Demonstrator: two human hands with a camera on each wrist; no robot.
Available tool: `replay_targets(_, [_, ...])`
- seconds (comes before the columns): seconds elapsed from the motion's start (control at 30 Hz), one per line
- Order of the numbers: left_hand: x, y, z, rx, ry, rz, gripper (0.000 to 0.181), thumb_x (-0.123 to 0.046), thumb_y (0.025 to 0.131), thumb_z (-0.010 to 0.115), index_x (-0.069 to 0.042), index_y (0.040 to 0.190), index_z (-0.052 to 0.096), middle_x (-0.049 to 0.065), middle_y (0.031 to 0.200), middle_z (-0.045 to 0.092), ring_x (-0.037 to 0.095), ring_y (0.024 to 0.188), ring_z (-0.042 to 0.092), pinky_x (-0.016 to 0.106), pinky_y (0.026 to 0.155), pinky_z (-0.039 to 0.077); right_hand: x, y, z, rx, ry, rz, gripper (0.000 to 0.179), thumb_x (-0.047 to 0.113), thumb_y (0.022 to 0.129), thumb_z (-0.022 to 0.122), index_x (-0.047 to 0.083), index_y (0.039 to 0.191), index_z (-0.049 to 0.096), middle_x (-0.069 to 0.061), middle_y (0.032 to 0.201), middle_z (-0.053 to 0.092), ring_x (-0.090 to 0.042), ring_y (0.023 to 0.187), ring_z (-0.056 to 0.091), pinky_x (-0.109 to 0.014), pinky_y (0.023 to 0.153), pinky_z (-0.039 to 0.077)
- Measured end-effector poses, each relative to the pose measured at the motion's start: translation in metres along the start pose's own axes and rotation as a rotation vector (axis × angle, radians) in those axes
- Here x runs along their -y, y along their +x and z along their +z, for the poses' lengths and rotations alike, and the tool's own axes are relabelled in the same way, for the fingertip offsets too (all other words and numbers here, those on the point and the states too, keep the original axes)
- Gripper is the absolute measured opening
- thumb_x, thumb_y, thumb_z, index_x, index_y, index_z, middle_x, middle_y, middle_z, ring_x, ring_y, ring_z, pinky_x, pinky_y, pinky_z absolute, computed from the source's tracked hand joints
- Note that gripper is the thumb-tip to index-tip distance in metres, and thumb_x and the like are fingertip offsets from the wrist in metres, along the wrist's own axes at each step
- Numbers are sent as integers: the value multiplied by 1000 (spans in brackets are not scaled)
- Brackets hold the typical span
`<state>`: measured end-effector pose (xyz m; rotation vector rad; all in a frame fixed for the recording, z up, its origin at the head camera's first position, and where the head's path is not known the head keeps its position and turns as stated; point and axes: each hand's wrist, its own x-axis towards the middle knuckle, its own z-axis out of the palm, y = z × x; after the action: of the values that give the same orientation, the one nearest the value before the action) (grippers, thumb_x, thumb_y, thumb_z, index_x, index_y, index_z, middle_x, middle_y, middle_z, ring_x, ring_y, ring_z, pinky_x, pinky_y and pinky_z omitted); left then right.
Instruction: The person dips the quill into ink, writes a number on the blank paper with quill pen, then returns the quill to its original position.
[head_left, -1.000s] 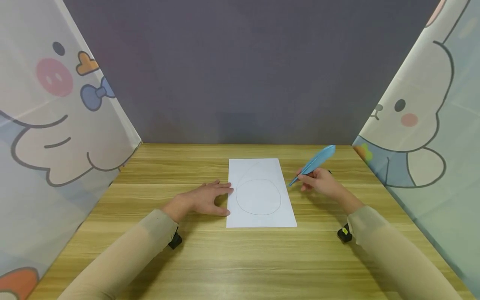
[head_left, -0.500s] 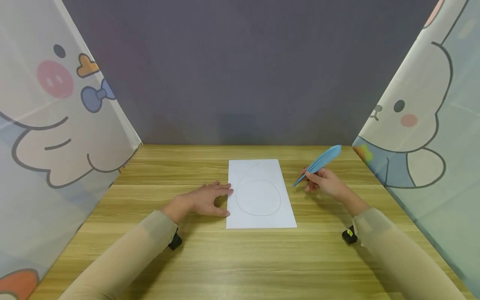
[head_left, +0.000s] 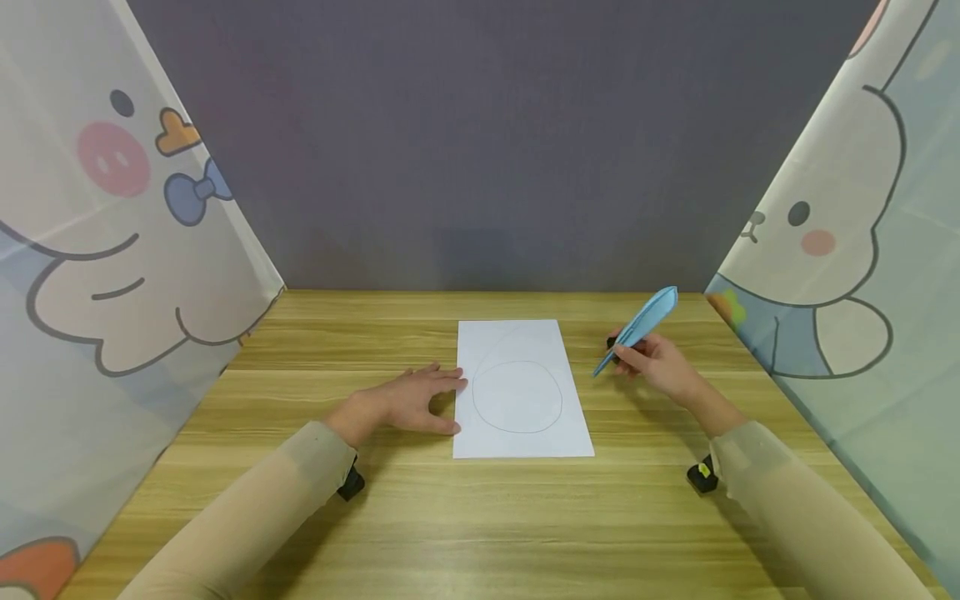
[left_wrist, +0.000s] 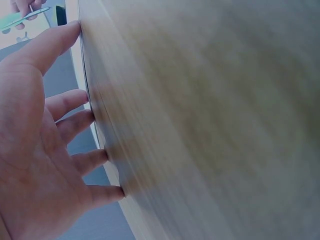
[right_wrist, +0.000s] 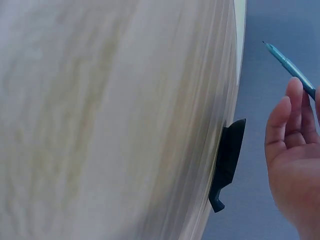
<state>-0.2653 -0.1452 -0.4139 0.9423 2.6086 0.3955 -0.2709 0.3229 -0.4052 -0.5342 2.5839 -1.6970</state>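
A white sheet of paper (head_left: 525,446) lies in the middle of the wooden table in the head view. It bears a thin drawn round outline with a faint line curving up from its left side. Along the paper's left edge rests my left hand (head_left: 412,402), fingers spread, fingertips and thumb tip at the edge. My right hand (head_left: 660,367), right of the paper, pinches a light blue feather-shaped pen (head_left: 647,319). In the right wrist view the pen's dark tip (right_wrist: 264,42) points away from the fingers, raised off the tabletop.
A small black object (right_wrist: 230,155) with a hooked end lies on the table (head_left: 480,525), partly behind the right hand in the head view. A dark grey panel (head_left: 487,150) stands at the back, with cartoon-printed cloths (head_left: 847,183) on both sides.
My right hand has drawn a little to the right with the pen, farther from the paper. The black object now shows left of that hand's fingers. The left hand keeps its place.
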Motion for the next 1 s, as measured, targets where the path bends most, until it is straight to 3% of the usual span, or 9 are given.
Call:
replay_targets(0.13, [-1,0,-1,-2,1,-1,89,-61,100,70,-17,172,40,3,184,26,45,171,14,78,132,15,-1,-1,-2,-21,-24,-15,41,15,114,60,-16,141,57,6,92,79,-18,83,76,-29,71,62])
replay_targets(0.27, [-1,1,0,-4,4,1,90,-61,100,70,-17,172,40,3,184,27,45,171,15,79,131,16,1,-3,-4,-15,-17,-8,47,18,117,54,-20,145,54,-4,94,80,-15,83,75,-27,72,61])
replay_targets(0.43, [0,1,1,-7,7,1,91,-63,100,70,-17,172,40,3,183,27,46,170,16,78,131,17,5,-5,-6,-11,-18,-14,49,23,119,51,-15,148,56,-11,97,79,-16,86,74,-28,73,62])
replay_targets(0.57, [0,0,1,-6,6,-5,90,-63,100,70,-18,172,40,2,184,26,45,171,15,77,132,16,6,-6,-8,-17,-31,-40,43,21,119,49,-9,147,60,-6,99,74,-17,87,71,-29,73,63])
replay_targets(0.7, [-2,-1,0,-5,7,-7,90,-62,100,70,-18,172,40,2,184,26,45,171,15,77,132,16,6,-6,-10,8,18,-37,42,22,120,48,-11,142,61,-6,100,71,-17,84,70,-28,74,63])
replay_targets(0.83, [-4,-2,-1,-7,6,-3,90,-61,100,71,-17,172,41,3,183,27,46,170,17,77,132,16,6,-7,-11,34,88,-25,45,20,119,48,-21,133,62,-1,114,77,-15,87,73,-26,78,64])
replay_targets(1.0, [-6,-4,-2,-6,6,1,88,-60,101,70,-17,172,41,4,183,27,45,170,17,76,133,16,3,-11,-12,73,176,-53,35,13,118,50,-8,141,65,0,125,78,-13,94,75,-27,84,65])
